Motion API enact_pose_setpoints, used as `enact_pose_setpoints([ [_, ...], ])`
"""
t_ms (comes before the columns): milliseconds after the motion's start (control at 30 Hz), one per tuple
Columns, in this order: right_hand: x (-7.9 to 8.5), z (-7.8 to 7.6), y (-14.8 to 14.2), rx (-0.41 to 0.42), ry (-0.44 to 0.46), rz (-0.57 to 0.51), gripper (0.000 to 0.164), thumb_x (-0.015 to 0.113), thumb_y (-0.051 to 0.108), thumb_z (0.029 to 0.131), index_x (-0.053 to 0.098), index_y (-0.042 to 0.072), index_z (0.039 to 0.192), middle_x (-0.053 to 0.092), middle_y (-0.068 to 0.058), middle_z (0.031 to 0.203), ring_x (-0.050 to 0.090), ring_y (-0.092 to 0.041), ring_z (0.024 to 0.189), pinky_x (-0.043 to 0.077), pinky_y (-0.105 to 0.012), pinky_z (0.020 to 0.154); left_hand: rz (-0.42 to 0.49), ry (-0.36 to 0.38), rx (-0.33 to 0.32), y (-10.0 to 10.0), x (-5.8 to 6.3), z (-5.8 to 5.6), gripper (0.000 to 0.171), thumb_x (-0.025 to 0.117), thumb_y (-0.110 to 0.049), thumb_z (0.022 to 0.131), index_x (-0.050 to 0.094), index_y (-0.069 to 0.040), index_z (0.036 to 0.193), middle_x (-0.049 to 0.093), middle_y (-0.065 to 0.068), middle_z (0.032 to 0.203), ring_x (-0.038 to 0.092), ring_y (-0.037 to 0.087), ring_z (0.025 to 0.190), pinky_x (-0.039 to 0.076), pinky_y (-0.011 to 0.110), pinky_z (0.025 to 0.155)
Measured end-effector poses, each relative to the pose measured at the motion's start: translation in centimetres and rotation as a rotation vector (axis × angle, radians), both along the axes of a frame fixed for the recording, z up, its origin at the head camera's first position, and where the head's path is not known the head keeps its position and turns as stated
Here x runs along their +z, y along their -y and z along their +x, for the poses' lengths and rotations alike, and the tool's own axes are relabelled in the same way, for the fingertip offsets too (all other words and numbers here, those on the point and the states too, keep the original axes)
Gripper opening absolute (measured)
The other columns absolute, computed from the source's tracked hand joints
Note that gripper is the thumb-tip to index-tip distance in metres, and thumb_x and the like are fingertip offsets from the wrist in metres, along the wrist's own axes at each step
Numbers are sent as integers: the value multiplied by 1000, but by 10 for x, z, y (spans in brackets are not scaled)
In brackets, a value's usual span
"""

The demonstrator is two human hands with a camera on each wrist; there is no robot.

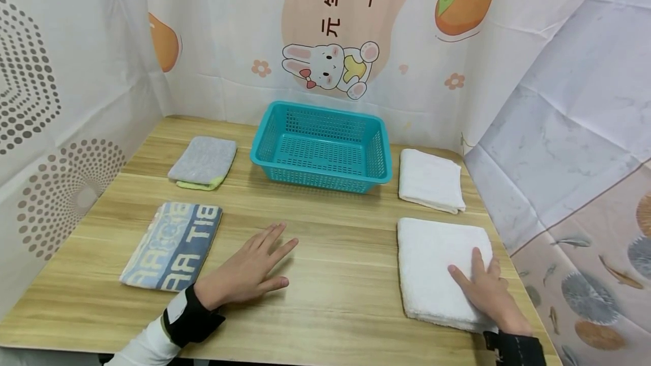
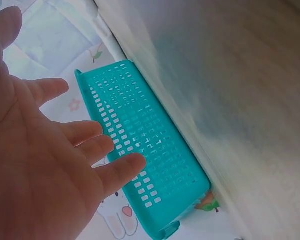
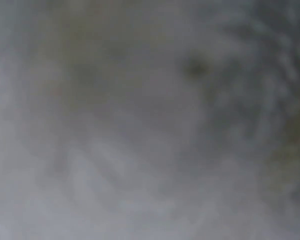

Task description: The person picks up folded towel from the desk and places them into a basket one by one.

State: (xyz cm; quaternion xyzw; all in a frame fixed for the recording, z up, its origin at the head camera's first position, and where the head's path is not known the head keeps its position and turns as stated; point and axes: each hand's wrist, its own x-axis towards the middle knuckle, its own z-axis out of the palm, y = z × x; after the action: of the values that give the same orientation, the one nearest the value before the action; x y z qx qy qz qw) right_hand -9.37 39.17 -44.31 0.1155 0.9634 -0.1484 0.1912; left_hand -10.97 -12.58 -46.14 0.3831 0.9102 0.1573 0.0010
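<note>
My right hand (image 1: 485, 287) rests on a large folded white towel (image 1: 437, 275) at the front right of the table, thumb and fingers spread over its top. The right wrist view is a close, pale blur. Over the wooden table, left of the middle, my left hand (image 1: 249, 270) holds nothing, its fingers straight and spread. Beside that hand on the left lies a folded blue towel (image 1: 175, 247) with cream lettering. In the left wrist view the left palm and fingers (image 2: 122, 172) overlap the teal basket (image 2: 135, 125).
The teal plastic basket stands at the back middle of the table (image 1: 310, 213). A folded grey cloth (image 1: 205, 160) with a yellow-green edge lies at the back left, a smaller folded white towel (image 1: 429, 179) at the back right. Printed curtains (image 1: 229, 89) enclose the back and sides.
</note>
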Motion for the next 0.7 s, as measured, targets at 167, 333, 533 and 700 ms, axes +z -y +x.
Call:
enact_pose_setpoints([
  [167,-1,1,4,-2,-12,6,108,30,72,96,-12,-12,150,-17,-56,139,8,-83,117,24,-83,92,4,-13,-2,-1,2,0,74,53,-54,99,31,-14,157,19,27,160,21,40,148,29,56,113],
  [333,-1,2,8,12,-19,8,109,32,72,96,-11,-13,150,-15,-57,138,10,-83,115,27,-82,89,5,-11,-8,-2,2,0,74,53,-53,99,31,-14,157,20,27,160,21,40,148,29,56,113],
  [533,-1,1,12,23,-26,10,110,33,72,96,-10,-14,150,-16,-57,138,10,-84,115,26,-83,89,8,-5,-13,-3,2,-2,74,50,-55,100,28,-15,158,18,26,161,19,39,149,28,55,114],
  [700,-1,1,16,36,-38,13,108,34,70,97,-9,-14,150,-15,-57,138,9,-84,115,25,-84,89,7,-8,-16,-4,1,-3,74,48,-56,100,27,-15,158,16,25,162,18,39,149,28,55,114],
])
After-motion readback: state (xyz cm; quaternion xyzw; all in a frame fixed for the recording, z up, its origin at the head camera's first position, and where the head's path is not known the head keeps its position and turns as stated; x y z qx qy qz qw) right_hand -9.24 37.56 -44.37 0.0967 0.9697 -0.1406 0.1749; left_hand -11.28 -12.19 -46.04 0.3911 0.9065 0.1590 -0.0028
